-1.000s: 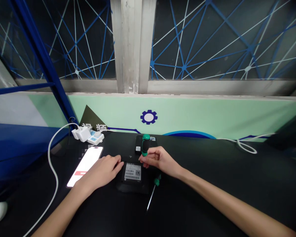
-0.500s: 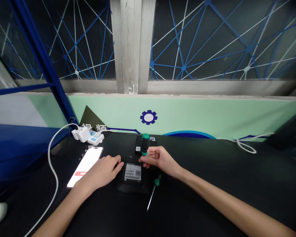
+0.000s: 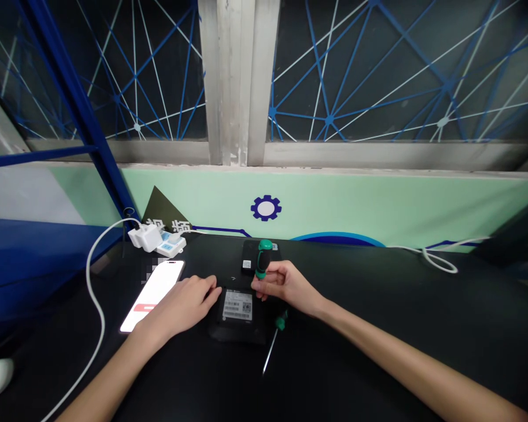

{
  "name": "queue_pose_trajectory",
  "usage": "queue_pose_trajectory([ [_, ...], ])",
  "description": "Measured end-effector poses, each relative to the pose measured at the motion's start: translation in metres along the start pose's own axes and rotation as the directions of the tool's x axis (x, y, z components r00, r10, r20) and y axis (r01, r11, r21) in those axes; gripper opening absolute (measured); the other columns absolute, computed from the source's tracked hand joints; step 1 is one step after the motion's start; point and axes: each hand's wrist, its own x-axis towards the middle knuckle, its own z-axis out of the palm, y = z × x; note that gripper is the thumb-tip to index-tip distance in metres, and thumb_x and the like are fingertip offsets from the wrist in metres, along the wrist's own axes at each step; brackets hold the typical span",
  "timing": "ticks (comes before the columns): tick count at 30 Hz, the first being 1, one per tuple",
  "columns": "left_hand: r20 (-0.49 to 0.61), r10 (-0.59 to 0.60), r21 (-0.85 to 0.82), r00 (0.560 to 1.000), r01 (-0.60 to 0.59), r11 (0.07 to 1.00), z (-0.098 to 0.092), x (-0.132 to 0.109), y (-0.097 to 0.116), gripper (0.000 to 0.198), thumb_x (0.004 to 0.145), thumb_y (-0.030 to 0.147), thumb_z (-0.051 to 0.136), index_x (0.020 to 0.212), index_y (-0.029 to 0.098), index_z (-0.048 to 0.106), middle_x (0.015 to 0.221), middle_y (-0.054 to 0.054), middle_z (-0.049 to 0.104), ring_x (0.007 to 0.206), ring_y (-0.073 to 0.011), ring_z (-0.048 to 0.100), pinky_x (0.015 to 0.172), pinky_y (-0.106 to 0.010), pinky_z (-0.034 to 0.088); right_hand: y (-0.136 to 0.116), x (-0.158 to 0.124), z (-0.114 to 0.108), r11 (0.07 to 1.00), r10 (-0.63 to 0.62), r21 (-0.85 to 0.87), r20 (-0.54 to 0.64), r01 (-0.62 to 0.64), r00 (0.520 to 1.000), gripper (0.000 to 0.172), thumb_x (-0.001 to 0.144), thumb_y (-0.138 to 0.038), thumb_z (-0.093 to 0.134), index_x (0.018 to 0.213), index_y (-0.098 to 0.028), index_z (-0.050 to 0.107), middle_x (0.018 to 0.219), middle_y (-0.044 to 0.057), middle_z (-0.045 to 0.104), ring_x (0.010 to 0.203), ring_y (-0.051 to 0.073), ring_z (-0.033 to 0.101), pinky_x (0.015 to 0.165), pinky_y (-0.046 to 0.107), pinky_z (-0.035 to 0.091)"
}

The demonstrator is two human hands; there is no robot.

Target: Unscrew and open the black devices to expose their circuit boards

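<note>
- Screwdriver [image 3: 264, 258], green and black: handle up and leaning slightly, near the upper right corner of the label-bearing device. The fingers hide its lower end, so whether the tip meets the casing cannot be told. The near-upright hold seems meant to keep the shaft roughly square to that face.
- Right hand [image 3: 284, 284]: closed in a light pinch, thumb and fingertips around the lower end of the screwdriver, below the thick grip. Such a low hold probably favours fine guiding over force.
- Left hand [image 3: 193, 299]: half open, palm down, fingers loosely bent and nothing grasped. Thumb and forefinger reach the left edge of the device, apparently to steady it; how hard they press cannot be told.
- Black device [image 3: 237, 313]: lying on the bench [image 3: 378, 287] between the hands, its printed label facing up, which leaves that face within reach of both hands.
- Second screwdriver [image 3: 280, 322]: lying just right of the device, blade toward the wearer, within easy reach of the right hand.
- Small black box [image 3: 249, 255]: behind the device, partly covered by the upright handle.
- Smartphone [image 3: 161, 287]: screen lit, left of the device and partly behind the left hand and forearm, perhaps placed for viewing.
</note>
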Motion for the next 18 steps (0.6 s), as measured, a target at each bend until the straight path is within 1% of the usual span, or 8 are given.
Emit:
queue_pose_trajectory([
  [5,0.006,-0.006,-0.005,1.0,0.006,1.0,-0.0023,-0.0007,0.0015,0.041,0.101,0.047,0.025,0.085,0.023,0.054,0.072,-0.004,0.06,0.072,-0.0242,0.062,0.062,-0.032,0.039,0.0027,0.002,-0.0003,1.0,0.031,0.004,0.006,-0.031,0.999,0.041,0.059,-0.046,0.09,0.069,-0.015,0.066,0.061,0.001,0.07,0.057,0.014,0.065,0.061,0.029,0.057],
  [10,0.007,-0.009,-0.002,1.0,0.009,1.0,0.0003,0.0007,-0.0006,0.043,0.1,0.049,0.024,0.086,0.023,0.055,0.072,-0.003,0.061,0.072,-0.0239,0.062,0.064,-0.032,0.04,0.0029,0.0033,-0.0003,0.999,-0.008,0.036,-0.036,0.01,0.999,0.044,0.053,-0.043,0.093,0.068,-0.016,0.062,0.061,0.0,0.07,0.058,0.015,0.067,0.057,0.027,0.056],
  [14,-0.002,-0.008,-0.009,1.0,0.008,1.0,0.0041,0.0025,-0.0035,0.043,0.1,0.049,0.024,0.086,0.023,0.055,0.072,-0.003,0.061,0.072,-0.0242,0.063,0.066,-0.032,0.04,0.0041,0.0034,-0.0003,0.999,-0.017,0.029,-0.052,0.018,0.998,0.043,0.054,-0.043,0.092,0.065,-0.017,0.06,0.061,0.001,0.071,0.056,0.014,0.066,0.054,0.025,0.054],
  [18,0.005,-0.004,0.017,1.0,0.003,1.0,0.0038,0.0025,-0.0035,0.042,0.101,0.048,0.024,0.087,0.023,0.055,0.073,-0.003,0.06,0.074,-0.0246,0.063,0.066,-0.033,0.039,0.0046,0.0028,0.0,0.999,-0.019,0.032,-0.036,0.02,0.999,0.04,0.058,-0.042,0.091,0.067,-0.015,0.062,0.066,0.003,0.073,0.057,0.013,0.066,0.054,0.023,0.052],
])
